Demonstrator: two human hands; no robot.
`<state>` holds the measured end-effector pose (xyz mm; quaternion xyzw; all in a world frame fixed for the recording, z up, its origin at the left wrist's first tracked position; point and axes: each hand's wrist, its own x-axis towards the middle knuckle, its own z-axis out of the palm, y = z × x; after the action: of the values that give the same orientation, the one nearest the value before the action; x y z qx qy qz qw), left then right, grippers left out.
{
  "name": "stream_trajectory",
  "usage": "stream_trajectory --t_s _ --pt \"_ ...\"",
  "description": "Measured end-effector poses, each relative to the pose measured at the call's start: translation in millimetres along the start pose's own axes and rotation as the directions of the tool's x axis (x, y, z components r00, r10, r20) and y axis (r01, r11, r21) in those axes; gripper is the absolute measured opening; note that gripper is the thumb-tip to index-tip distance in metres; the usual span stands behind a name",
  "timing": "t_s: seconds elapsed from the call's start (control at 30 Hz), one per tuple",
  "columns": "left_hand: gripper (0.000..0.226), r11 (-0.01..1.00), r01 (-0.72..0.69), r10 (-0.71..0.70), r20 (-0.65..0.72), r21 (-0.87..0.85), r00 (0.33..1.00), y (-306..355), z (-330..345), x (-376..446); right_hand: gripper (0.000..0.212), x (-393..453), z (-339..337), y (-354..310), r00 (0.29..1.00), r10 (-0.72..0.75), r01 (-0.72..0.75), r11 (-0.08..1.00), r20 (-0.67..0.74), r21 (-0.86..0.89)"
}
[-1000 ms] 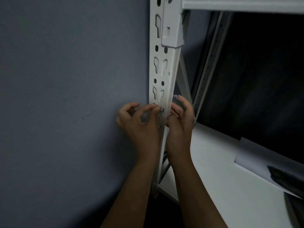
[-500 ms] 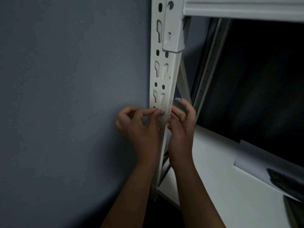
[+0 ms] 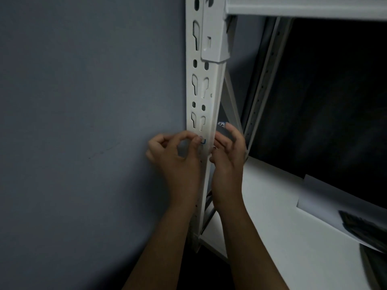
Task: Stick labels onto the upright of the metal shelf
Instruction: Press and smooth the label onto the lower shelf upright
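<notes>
Blue handwriting, too partial to read, marks a label (image 3: pixel 202 141) on the white upright (image 3: pixel 206 114) between both hands. Left hand (image 3: pixel 176 155) presses it with curled fingertips; right hand (image 3: pixel 227 151) curls round the upright's edge, holding a dark strip (image 3: pixel 222 128) with another scribbled label.

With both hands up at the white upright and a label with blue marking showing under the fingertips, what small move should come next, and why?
Probably press and smooth the label flat against the upright. The left hand pinches at the label's edge on the front face and the right hand is at the side edge, so it seems placed but not yet rubbed down.
</notes>
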<state>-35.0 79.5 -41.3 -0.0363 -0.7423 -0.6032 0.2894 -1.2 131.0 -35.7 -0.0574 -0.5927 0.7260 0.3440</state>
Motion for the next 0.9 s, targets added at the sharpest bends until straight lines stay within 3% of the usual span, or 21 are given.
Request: stream_trajectory --t_s 0.1,0.27,0.5,0.63,0.9 --pt "0.007 0.995 -0.067 0.067 -0.006 0.072 0.998 -2.5 2.0 -2.2 0.049 -0.1 -0.1 -1.5 1.0 0.01 -0.01 1.0 -0.005 0.005" --pt "0.012 0.997 0.067 -0.069 -0.074 -0.031 0.995 1.5 4.3 -7.8 0.048 0.9 -2.9 1.0 1.0 0.007 -0.008 1.0 -0.011 -0.024" --pt "0.017 0.987 0.118 -0.125 -0.059 -0.111 0.99 9.5 0.4 -3.2 0.042 2.1 -4.0 0.6 1.0 0.021 -0.021 0.999 -0.003 -0.025" --pt "0.009 0.99 0.13 -0.132 -0.022 -0.054 0.991 9.6 2.2 -2.8 0.047 0.8 -2.8 -1.6 1.0 0.012 -0.012 1.0 0.004 -0.022" --pt "0.012 0.992 -0.121 0.125 -0.124 0.04 0.984 3.8 0.7 -4.9 0.04 1.1 -6.5 0.7 1.0 0.011 -0.011 0.999 0.008 -0.03"
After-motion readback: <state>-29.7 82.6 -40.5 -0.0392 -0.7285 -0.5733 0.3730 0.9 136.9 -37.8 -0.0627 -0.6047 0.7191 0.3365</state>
